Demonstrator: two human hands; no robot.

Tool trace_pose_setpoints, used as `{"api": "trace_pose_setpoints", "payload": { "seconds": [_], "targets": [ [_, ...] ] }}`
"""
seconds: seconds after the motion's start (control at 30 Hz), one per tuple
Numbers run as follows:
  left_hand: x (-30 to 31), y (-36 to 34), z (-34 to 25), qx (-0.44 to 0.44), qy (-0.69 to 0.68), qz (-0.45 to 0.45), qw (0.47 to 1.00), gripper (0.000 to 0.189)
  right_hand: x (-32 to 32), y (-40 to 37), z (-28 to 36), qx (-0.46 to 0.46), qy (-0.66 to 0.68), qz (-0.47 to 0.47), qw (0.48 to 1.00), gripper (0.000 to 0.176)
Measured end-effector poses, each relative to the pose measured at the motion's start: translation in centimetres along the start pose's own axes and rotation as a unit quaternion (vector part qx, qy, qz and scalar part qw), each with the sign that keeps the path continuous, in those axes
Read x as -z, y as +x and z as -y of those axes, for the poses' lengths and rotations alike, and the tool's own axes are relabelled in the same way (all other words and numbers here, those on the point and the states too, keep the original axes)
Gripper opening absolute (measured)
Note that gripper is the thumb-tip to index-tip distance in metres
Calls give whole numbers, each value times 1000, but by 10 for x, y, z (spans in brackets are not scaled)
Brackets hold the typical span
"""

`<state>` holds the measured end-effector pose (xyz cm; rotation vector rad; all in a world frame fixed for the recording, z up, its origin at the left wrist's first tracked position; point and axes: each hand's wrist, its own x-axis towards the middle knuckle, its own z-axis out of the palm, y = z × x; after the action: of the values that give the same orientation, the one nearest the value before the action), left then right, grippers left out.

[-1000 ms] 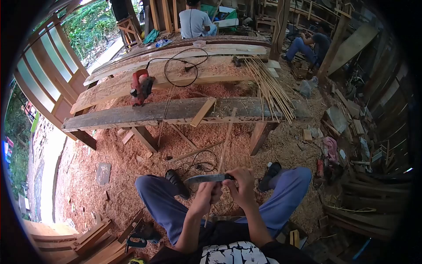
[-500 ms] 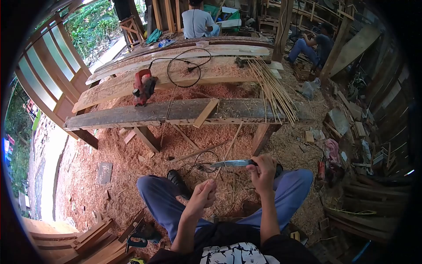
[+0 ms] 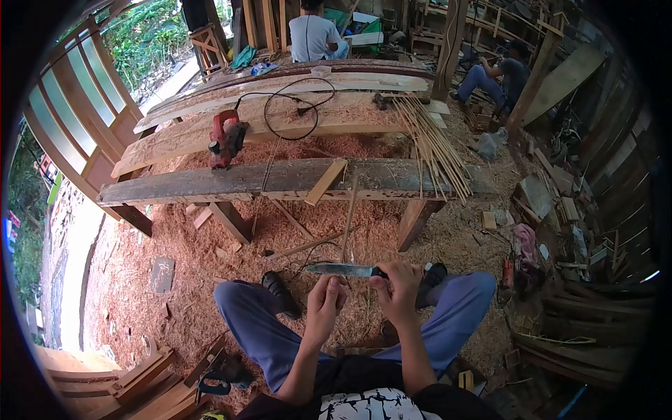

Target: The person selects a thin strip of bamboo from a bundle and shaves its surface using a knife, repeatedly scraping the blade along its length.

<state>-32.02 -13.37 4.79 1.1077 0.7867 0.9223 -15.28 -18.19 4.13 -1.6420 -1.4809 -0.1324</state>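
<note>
Between the knees, the left hand is closed, seemingly round the stick, and the right hand grips the knife by its handle, blade crossing the stick just beyond the left hand. The step looks like paring; the next stroke calls for a steady stick and the edge kept off the left hand. Farther out, over the shavings, there is room to swing before the bench. Whether the stick touches its near edge, I cannot tell. A block and, right, more sticks overhang that edge; left stands a planer. Far off sit two people.
</note>
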Motion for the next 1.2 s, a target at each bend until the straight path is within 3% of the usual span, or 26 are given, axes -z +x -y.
{"api": "trace_pose_setpoints", "payload": {
  "seconds": [0.3, 0.67, 0.7, 0.77, 0.8, 0.87, 0.93, 1.0, 1.1, 1.2],
  "targets": [
    [-3, -7, 18, 35, 120, 48, 991, 33, -2, 5, 11, 45, 20, -29, 998, 31],
    [7, 4, 8, 48, 57, 63, 995, 36, -4, 14, -17, 54, -27, -40, 997, 30],
    [13, 3, 3, 49, 59, 64, 995, 36, -6, 15, -28, 44, -35, -62, 997, 33],
    [37, -5, -15, 32, -37, -60, 997, 35, 29, 23, -66, -237, -23, -133, 962, 38],
    [54, -9, -24, 42, -26, -68, 996, 35, 41, 20, -82, -239, -23, -135, 961, 38],
    [54, -7, -16, 67, -1, -48, 997, 33, 55, 27, -101, -74, -149, -113, 980, 43],
    [40, -6, 2, 102, -17, -29, 994, 32, 39, 21, -79, -67, -118, -92, 986, 44],
    [23, 10, 7, 78, -99, 5, 992, 28, 25, 28, -57, -41, -68, -102, 992, 45],
    [9, 12, -5, 55, -104, 2, 993, 26, 22, 18, -46, -71, -33, -54, 996, 45],
    [14, 14, -3, 47, -110, -4, 993, 22, 16, 3, -39, -43, 9, -39, 998, 48]
  ]
}}
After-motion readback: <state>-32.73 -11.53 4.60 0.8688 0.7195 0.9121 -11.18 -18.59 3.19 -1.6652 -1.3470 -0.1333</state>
